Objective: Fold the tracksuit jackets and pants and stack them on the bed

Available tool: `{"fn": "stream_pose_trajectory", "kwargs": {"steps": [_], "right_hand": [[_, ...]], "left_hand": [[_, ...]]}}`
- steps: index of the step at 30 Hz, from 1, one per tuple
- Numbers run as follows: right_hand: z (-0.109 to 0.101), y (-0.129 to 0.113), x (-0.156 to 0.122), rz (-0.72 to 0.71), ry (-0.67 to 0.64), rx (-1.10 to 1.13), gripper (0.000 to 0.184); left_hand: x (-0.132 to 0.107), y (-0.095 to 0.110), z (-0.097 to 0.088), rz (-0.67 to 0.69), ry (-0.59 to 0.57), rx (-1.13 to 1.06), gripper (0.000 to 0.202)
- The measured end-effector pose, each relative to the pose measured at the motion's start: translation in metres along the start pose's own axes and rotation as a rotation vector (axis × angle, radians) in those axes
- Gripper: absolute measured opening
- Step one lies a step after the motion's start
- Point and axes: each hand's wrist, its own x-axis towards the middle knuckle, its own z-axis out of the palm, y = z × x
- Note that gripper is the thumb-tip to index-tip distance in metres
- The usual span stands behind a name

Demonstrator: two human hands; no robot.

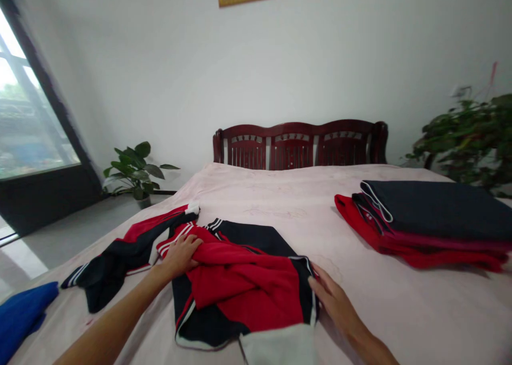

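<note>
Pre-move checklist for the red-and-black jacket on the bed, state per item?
1. Left hand on the red-and-black track jacket: ok, touching its red fabric.
2. Right hand at the jacket's edge: ok, touching the white-trimmed black edge.
3. Jacket lying flat: not ok, the red fabric is bunched.
4. Spread sleeve folded in: not ok, it lies out to the left.
5. Folded stack of red and navy clothes apart from the jacket: ok.
6. Blue garment apart from the sleeve: cannot tell, they nearly meet.
</note>
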Motion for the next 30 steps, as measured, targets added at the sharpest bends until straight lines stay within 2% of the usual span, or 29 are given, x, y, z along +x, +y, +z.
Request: {"fn": "stream_pose_trajectory", "kwargs": {"steps": [3,6,9,12,14,15,17,20,22,24,26,28,30], "right_hand": [[0.021,-0.011,-0.014,0.082,-0.035,0.113,0.078],[0.025,-0.033,-0.012,0.223,-0.076,0.387,0.064],[-0.006,-0.055,0.021,0.443,-0.103,0.629,0.055],[-0.059,-0.068,0.071,0.455,0.14,0.694,0.053],[-0.088,-0.067,0.096,0.328,0.322,0.642,0.047],[-0.098,-0.064,0.103,0.281,0.347,0.6,0.044],[-0.106,-0.051,0.106,0.259,0.24,0.5,0.039],[-0.097,-0.023,0.089,0.28,-0.054,0.303,0.048],[-0.086,-0.003,0.075,0.205,-0.122,0.118,0.059],[-0.075,0.012,0.065,0.136,-0.126,-0.082,0.067],[-0.066,0.02,0.061,0.128,-0.123,-0.204,0.068],[-0.06,0.02,0.06,0.15,-0.121,-0.165,0.063],[-0.059,0.013,0.06,0.195,-0.159,-0.003,0.058]], "left_hand": [[0.003,-0.003,0.001,0.05,0.025,-0.022,0.04],[0.003,-0.006,-0.001,0.039,0.07,-0.043,0.024],[0.0,0.001,-0.005,-0.035,0.168,-0.127,0.024],[-0.01,0.025,-0.012,-0.111,0.237,-0.313,0.024],[-0.019,0.047,-0.018,-0.056,0.146,-0.401,0.02],[-0.023,0.057,-0.02,0.006,0.066,-0.432,0.02],[-0.027,0.073,-0.022,0.158,-0.069,-0.462,0.036],[-0.017,0.079,-0.021,0.264,-0.154,-0.366,0.096],[-0.001,0.074,-0.017,0.229,-0.229,-0.272,0.121],[0.017,0.067,-0.013,0.188,-0.328,-0.242,0.127],[0.031,0.062,-0.009,0.182,-0.387,-0.244,0.127],[0.039,0.06,-0.008,0.186,-0.401,-0.246,0.121],[0.041,0.062,-0.009,0.171,-0.384,-0.252,0.108]]}}
